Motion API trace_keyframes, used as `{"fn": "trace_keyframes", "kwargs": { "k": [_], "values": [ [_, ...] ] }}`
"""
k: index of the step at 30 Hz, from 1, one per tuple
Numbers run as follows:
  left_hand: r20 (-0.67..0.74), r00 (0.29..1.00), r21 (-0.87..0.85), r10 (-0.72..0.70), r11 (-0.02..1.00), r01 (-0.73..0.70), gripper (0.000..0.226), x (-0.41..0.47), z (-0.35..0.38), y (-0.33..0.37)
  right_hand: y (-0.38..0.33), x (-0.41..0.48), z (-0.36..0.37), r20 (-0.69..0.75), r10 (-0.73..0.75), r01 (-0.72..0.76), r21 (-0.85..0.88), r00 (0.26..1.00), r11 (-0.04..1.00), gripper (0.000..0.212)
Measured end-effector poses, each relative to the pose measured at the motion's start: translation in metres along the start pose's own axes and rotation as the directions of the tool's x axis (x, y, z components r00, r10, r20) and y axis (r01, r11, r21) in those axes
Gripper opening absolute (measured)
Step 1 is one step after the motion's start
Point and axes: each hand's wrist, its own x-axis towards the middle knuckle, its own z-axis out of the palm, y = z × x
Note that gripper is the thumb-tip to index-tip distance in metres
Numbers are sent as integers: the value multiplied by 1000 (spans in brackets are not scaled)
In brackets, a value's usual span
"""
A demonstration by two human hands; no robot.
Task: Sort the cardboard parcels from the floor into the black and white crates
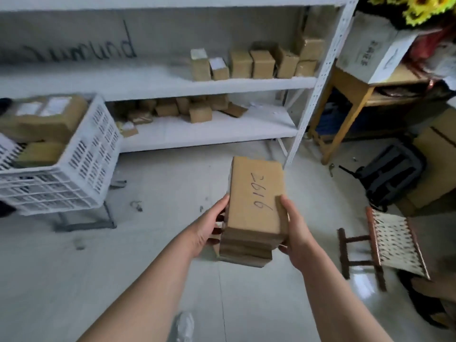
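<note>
1. The left hand [209, 233] and right hand [294, 233] clasped opposite sides of a stack of brown cardboard parcels [256, 201], held above the pale floor [160, 243].
2. A white slatted plastic crate [84, 164], holding parcels, stood well apart at left.
3. A woven-seat wooden stool [389, 238] was near on the right, and white metal shelving [222, 85] stood behind.

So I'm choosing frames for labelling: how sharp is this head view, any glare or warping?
Head view: the parcel stack, left hand and right hand look fairly sharp; the white crate is motion-smeared; the shelf upright slants from wide-angle distortion; glare brightens the floor lower right.
</note>
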Motion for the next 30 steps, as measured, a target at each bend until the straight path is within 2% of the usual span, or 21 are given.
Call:
{"fn": "trace_keyframes", "kwargs": {
  "k": [3, 8, 12, 15, 17, 22, 26, 30],
  "values": [
    [-133, 990, -64, 41, 997, -50, 70, -69, -55, 12, -35, -44, 62, 106, -28, 39, -97, 994, 995, 51],
    [-354, 932, -152, 79, 978, -140, 68, -167, -154, 12, -69, -99, 183, 305, -27, 95, -211, 952, 973, 60],
    [-488, 868, -222, 85, 950, -218, 79, -222, -243, 2, -82, -132, 290, 417, -38, 167, -278, 908, 946, 58],
    [-566, 822, -248, 69, 936, -250, 102, -257, -317, -8, -83, -155, 378, 480, -34, 196, -291, 877, 936, 53],
    [-603, 795, -263, 60, 926, -270, 109, -278, -370, -16, -80, -170, 439, 519, -18, 197, -291, 854, 936, 51],
    [-638, 769, -265, 43, 925, -271, 78, -322, -497, -29, -72, -203, 571, 592, 22, 152, -242, 806, 958, 47],
    [-676, 737, -273, 26, 919, -283, 72, -329, -573, -30, -70, -206, 645, 600, 53, 76, -188, 798, 979, 43],
    [-683, 730, -320, -16, 905, -280, 53, -313, -641, -25, -72, -182, 715, 596, 87, 11, -158, 798, 987, 57]
  ]
}}
